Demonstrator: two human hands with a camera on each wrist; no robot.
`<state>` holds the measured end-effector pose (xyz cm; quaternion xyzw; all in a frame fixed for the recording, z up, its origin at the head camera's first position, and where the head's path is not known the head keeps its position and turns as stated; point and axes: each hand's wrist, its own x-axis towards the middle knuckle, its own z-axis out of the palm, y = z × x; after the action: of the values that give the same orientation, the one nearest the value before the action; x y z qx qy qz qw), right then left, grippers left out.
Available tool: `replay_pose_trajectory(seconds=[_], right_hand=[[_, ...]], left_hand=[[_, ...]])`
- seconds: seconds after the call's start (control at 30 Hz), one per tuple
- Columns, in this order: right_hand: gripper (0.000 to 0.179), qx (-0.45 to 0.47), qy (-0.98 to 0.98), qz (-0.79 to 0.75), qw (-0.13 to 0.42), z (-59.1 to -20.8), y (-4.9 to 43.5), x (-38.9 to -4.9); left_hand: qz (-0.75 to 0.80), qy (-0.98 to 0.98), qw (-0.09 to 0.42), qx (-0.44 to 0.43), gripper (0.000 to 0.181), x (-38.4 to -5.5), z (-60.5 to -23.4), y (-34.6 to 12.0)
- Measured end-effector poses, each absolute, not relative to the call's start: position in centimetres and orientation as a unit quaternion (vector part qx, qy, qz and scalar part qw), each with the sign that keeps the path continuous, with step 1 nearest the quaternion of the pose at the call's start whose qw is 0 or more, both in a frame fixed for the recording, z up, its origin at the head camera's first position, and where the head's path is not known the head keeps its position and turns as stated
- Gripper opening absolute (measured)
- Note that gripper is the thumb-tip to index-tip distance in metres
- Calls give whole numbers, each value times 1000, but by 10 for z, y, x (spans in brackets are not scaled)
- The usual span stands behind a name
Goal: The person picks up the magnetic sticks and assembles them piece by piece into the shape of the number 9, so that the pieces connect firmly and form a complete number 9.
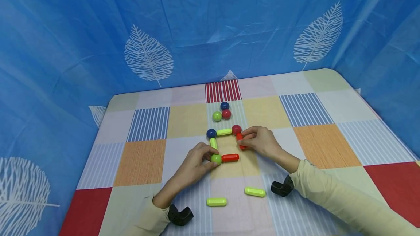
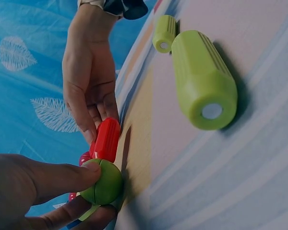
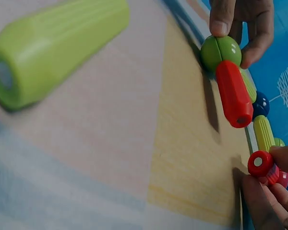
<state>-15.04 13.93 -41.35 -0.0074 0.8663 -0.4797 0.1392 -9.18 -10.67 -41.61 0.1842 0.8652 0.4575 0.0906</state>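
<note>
My left hand (image 1: 195,161) pinches a green ball (image 1: 216,159) between thumb and fingers. A red magnetic rod (image 1: 230,158) juts from that ball to the right, its far end free. From the same ball a lime rod (image 1: 213,143) runs back to a blue ball (image 1: 211,133). Another lime rod (image 1: 224,132) joins the blue ball to a dark red ball (image 1: 236,130). Between thumb and fingertips, my right hand (image 1: 264,142) pinches a second red rod (image 1: 240,140) at the dark red ball. In the right wrist view, this rod's near metal end (image 3: 258,162) faces the camera.
Two loose lime rods, one left (image 1: 216,202) and one right (image 1: 255,192), lie nearer the body. Behind the joined pieces sit a loose green ball (image 1: 217,116), red ball (image 1: 226,114) and blue ball (image 1: 224,106). A blue curtain (image 1: 210,28) hangs beyond the patchwork cloth (image 1: 141,163).
</note>
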Motion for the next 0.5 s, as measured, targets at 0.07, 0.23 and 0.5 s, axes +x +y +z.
replay_pose_trajectory(seconds=[0.07, 0.23, 0.5], right_hand=[[29, -4, 861, -488, 146, -414, 138, -150], [32, 14, 843, -513, 162, -415, 136, -151], [33, 21, 821, -543, 176, -416, 136, -150]], left_hand=[[457, 865, 91, 184, 24, -92, -416, -107], [458, 865, 89, 185, 24, -93, -416, -106], [453, 868, 80, 188, 23, -93, -418, -107]])
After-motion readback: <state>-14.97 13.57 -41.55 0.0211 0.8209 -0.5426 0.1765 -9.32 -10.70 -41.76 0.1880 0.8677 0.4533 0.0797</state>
